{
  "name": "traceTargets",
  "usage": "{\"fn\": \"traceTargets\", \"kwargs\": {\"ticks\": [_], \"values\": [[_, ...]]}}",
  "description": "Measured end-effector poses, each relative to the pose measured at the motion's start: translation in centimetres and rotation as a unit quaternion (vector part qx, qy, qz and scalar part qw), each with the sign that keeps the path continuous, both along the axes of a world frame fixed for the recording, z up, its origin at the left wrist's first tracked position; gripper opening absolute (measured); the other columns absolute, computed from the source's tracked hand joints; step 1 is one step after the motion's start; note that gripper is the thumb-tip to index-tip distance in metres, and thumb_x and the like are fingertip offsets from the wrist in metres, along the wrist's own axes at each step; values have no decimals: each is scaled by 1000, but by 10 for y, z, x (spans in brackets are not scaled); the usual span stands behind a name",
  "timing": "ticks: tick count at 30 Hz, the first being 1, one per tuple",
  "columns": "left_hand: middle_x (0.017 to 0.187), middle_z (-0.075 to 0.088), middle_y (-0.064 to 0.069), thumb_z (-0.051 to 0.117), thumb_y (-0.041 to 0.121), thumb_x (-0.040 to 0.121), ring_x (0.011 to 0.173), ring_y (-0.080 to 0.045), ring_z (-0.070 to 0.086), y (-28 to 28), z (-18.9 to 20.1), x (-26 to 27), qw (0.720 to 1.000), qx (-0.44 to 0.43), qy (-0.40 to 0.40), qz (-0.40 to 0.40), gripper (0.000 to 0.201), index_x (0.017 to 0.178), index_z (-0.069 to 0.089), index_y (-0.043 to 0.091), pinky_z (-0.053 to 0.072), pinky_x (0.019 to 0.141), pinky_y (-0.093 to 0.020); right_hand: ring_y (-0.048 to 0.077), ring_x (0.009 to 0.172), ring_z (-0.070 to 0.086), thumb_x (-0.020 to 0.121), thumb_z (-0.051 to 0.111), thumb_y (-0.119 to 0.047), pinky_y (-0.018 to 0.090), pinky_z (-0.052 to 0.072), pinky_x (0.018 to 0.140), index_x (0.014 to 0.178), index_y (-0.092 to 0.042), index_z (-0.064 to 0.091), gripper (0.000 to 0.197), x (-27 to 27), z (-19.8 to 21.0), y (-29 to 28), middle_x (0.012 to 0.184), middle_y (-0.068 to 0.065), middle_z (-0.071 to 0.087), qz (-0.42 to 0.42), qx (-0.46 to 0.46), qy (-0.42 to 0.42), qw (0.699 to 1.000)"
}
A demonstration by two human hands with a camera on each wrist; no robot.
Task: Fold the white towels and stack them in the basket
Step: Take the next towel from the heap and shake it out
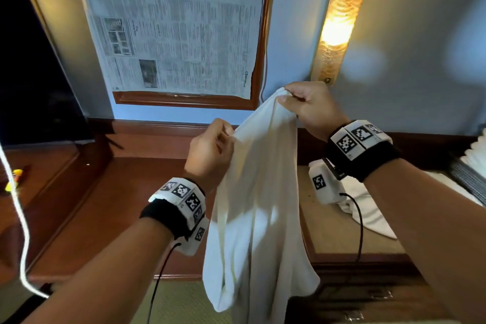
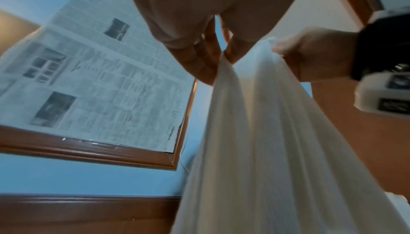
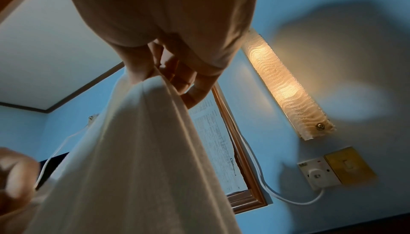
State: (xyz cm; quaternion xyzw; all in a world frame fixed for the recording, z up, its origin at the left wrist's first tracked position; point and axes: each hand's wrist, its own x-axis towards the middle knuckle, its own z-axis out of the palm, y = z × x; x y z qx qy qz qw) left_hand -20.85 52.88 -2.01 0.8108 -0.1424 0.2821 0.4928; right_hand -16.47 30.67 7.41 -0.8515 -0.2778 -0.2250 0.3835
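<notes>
A dark wooden desk (image 1: 110, 208) ran along a blue wall, where a newspaper (image 1: 178, 26) covered a wood-framed panel and a lit lamp (image 1: 339, 16) glowed to its right. More white cloth (image 1: 368, 205) lay on the desk's right side — probably other towels, though that corner was blurred.

The towel (image 1: 257, 205) hung in the air above the desk's front edge, gathered in long folds between the hands. The right hand (image 1: 313, 108) was higher, thumb and fingers pinching the top corner. The left hand (image 1: 210, 150) sat lower and just beside it, fingers curled round the towel's edge — both gripped it tightly.
</notes>
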Motion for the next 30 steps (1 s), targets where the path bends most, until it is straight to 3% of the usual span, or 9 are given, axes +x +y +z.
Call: {"fn": "traceTargets", "kwargs": {"ticks": [3,5,7,13,17,22,25,28,30], "values": [[73,60,-5,53,6,98,59,-19,52,-12,-9,-8,991,61,-120,-10,13,87,60,8,48,59,-37,8,58,33,90,56,-20,31,28,60,61,-11,41,34,1,3,5,58,-7,33,-20,12,4,1000],[74,59,-7,51,6,94,56,-21,51,-19,-18,-11,985,99,-144,-3,16,87,65,7,45,56,-37,7,56,31,89,56,-21,31,27,59,59,-12,39,36,0,3,9,56,-8,30,-27,12,3,1000],[79,60,-5,47,17,91,57,-23,54,-23,-25,-14,983,124,-132,-9,23,90,68,8,47,54,-35,5,55,30,89,57,-23,30,26,58,57,-17,37,37,-2,3,13,55,-10,30,-31,13,6,999],[82,56,2,49,45,90,62,-24,57,-23,-50,-21,982,180,-58,-5,36,92,67,15,50,53,-32,15,59,35,87,56,-30,31,29,59,67,7,48,42,-7,4,23,61,7,37,-39,21,3,999],[82,53,3,57,40,96,64,-27,56,-20,-65,-20,979,201,-12,27,23,94,65,18,48,54,-34,15,60,34,88,56,-29,31,27,59,68,9,48,44,-9,6,25,62,9,35,-40,20,3,999],[86,54,2,49,43,100,71,-26,58,-19,-69,-24,964,259,57,7,29,100,62,18,52,63,-37,18,60,38,87,56,-33,36,33,58,71,9,53,45,-9,6,27,64,23,44,-53,15,-6,998],[81,56,0,45,42,100,68,-27,58,-10,-74,-20,972,231,47,3,32,99,63,16,52,61,-39,16,59,37,87,56,-28,34,30,58,66,6,51,40,-3,4,21,59,8,40,-71,24,-7,997],[71,59,0,45,41,98,59,-24,56,3,-83,-14,987,154,-31,10,34,88,64,14,49,52,-37,18,63,41,85,57,-28,40,37,59,72,10,55,41,5,1,9,64,22,48,-104,44,-8,994],[69,62,3,50,37,96,58,-19,55,7,-85,-13,990,127,-59,12,30,82,63,15,46,52,-34,19,64,41,83,56,-29,35,35,60,73,11,55,41,8,0,4,67,23,48,-118,60,-5,991]]}}
